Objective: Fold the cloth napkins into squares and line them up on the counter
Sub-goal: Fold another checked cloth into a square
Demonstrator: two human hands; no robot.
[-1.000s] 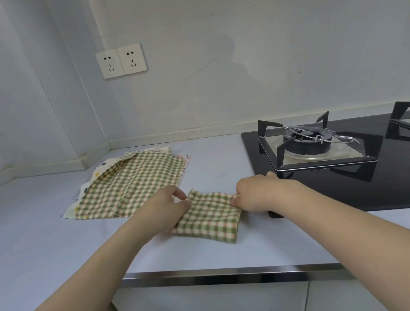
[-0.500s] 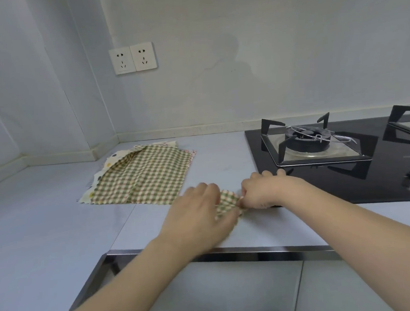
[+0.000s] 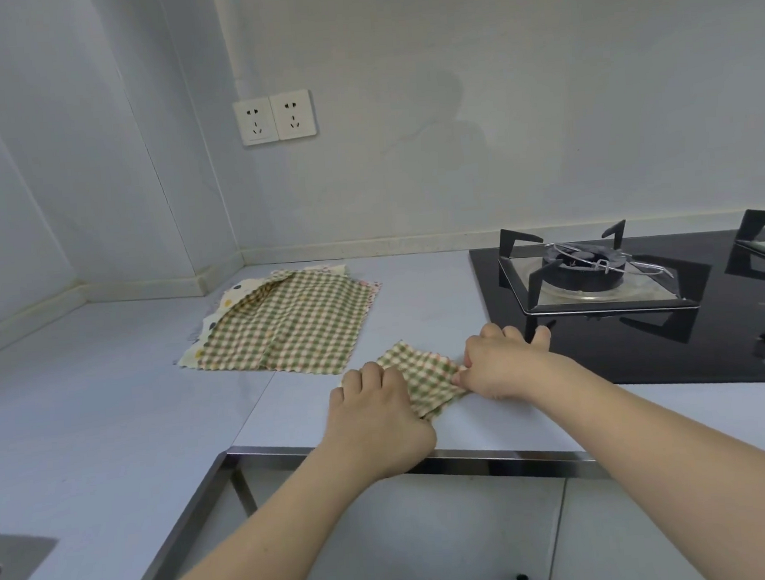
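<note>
**Left hand draws back off the folded napkin**

Since half a second ago the left hand (image 3: pixel 377 419) has slid toward the near edge, uncovering more of the folded napkin (image 3: pixel 423 374).

Largest first: the pale tabletop (image 3: pixel 109 422) runs from the corner wall to a black stove (image 3: pixel 645 316) on the right. A pile of unfolded napkins (image 3: pixel 283 326), green check on top with a dotted one beneath, lies flat toward the back left, well apart from the stove. The folded napkin lies near the front edge, just beside the stove's corner. The left hand rests on its near left part with fingers bent over the cloth; whether they grip it cannot be told. The right hand (image 3: pixel 503 363) pinches the napkin's right edge between thumb and curled fingers.
</note>
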